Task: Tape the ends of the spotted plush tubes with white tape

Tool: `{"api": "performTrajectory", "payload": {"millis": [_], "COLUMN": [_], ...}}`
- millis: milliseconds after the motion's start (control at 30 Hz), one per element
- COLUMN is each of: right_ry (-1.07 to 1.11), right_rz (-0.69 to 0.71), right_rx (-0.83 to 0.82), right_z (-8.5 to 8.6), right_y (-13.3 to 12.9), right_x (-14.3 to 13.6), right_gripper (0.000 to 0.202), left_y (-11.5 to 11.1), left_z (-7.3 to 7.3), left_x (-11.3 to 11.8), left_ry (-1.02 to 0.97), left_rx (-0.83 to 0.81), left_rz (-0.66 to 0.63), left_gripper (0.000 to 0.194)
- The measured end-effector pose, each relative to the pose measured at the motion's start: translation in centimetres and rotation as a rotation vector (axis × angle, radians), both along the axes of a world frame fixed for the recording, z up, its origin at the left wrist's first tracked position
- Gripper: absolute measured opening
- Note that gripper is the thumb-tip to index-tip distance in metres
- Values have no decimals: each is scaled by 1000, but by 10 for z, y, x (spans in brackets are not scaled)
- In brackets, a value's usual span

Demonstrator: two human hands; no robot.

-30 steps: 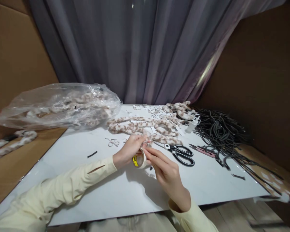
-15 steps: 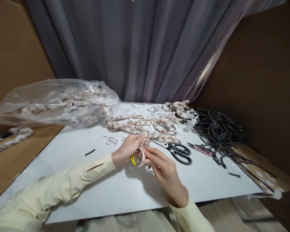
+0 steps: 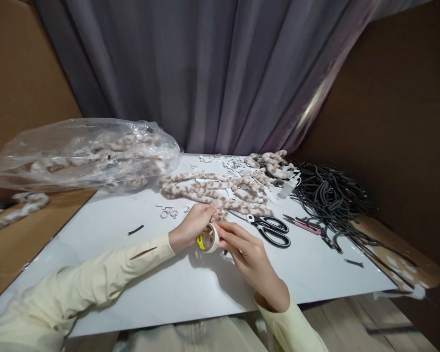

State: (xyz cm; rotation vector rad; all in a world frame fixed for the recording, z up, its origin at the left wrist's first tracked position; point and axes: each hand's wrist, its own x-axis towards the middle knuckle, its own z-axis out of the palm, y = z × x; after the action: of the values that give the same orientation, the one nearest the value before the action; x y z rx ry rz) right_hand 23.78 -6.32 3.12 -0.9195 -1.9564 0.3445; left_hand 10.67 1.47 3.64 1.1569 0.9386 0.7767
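A roll of white tape [image 3: 216,240] with a yellow label inside its core is between my two hands, above the white table. My right hand [image 3: 247,252] is closed, its thumb and fingers pinching the roll's right side. At the roll's upper left, my left hand [image 3: 192,226] is closed on the end of a furry brown-and-white cord [image 3: 220,213]. My left fingertips are partly hidden behind the roll. Just past my right fingers lie black-handled scissors [image 3: 275,231], blades toward the cord.
More furry cords [image 3: 205,188] lie behind my hands. A clear plastic bag [image 3: 77,151] of them rests at the left. Metal rings [image 3: 167,212] and a black strip [image 3: 135,230] lie nearby. Pink-handled snips [image 3: 306,225], a small bottle [image 3: 288,188] and heaped black cords [image 3: 326,195] are at the right.
Both hands keep their hold, with almost no movement. The tape roll has shifted very slightly left, and the whole view has moved a touch.
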Motion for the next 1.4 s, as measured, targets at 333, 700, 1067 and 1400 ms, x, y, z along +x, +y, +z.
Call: {"api": "performTrajectory", "payload": {"millis": [333,700,1067,1400], "right_ry": [-137,-112,-44,74], "right_rz": [-128,-38,-73,-112], "right_rx": [103,-20,23,-40], "right_z": [-14,-5,-11,-1], "right_y": [-5,-3,-4,-2], "right_x": [-9,-3,-10,-7], "right_gripper": [50,39,44,19], "left_y": [-2,0,-2,-5], "left_z": [3,2,4,9], "left_x": [0,-1,0,1], "left_ry": [7,16,6,0], "left_rx": [-47,-30,-52,-49], "left_rz": [16,37,45,15], "left_gripper": [34,30,27,37]}}
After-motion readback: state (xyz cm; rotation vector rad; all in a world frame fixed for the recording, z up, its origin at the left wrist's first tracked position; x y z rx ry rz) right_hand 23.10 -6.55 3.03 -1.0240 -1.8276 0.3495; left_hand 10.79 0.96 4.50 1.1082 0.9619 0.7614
